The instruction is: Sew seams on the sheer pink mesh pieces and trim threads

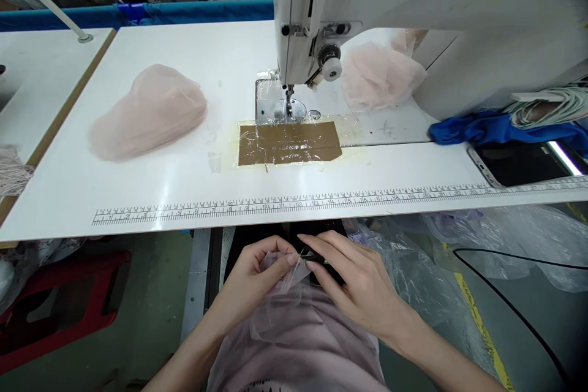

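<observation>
Just below the table's front edge, my left hand (261,269) pinches a piece of sheer pale pink fabric (293,278) between thumb and forefinger. The fabric hangs over my lap. My right hand (358,272) is closed on a small black tool (316,259), whose tip points at the pinched edge of the fabric. Fine thread seems to show at that spot. The fingers cover much of the tool, so its exact kind does not show.
A sewing machine (298,18) stands over the white table (193,180). Bunched pink sheer fabric (151,110) lies left of the needle, another bundle (381,73) right. A phone (519,162) and blue cloth (496,130) lie at right. A red stool (68,312) stands below left.
</observation>
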Demonstrator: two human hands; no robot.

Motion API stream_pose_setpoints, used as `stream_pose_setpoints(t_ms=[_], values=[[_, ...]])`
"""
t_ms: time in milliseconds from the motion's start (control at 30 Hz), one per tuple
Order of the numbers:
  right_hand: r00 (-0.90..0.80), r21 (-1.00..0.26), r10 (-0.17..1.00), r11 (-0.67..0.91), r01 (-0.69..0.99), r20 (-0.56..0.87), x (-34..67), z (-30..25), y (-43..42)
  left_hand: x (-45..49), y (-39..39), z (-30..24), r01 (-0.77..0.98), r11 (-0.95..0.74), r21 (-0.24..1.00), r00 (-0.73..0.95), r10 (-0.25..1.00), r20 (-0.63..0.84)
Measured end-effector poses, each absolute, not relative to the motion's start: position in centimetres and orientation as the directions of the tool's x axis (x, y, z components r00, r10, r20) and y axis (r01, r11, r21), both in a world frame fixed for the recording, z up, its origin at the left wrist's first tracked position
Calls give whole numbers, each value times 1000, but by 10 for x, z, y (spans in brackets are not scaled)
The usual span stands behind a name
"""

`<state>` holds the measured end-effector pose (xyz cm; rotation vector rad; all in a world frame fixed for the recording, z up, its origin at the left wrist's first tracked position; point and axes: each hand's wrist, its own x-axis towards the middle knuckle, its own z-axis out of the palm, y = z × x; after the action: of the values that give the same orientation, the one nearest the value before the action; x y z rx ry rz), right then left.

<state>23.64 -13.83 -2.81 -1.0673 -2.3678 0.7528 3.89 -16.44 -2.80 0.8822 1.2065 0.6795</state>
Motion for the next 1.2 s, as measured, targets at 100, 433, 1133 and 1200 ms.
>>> stream_pose_setpoints(t_ms=[100, 433, 1133, 1200], values=[[-607, -629, 777, 559, 541, 168, 236, -27, -138, 39, -165, -28, 14, 507, 862, 233, 836, -496], [-585, -757, 798, 469, 456, 142, 235, -29, -141, 40, -163, -25, 7, 502, 865, 246, 837, -488], [-413, -887, 871, 387, 250, 264, 226, -50, -142, 44, -164, -29, 30, 460, 887, 205, 866, -456], [-426, -873, 865, 402, 275, 264, 226, -51, -141, 45, -163, -28, 32, 444, 895, 211, 873, -441]])
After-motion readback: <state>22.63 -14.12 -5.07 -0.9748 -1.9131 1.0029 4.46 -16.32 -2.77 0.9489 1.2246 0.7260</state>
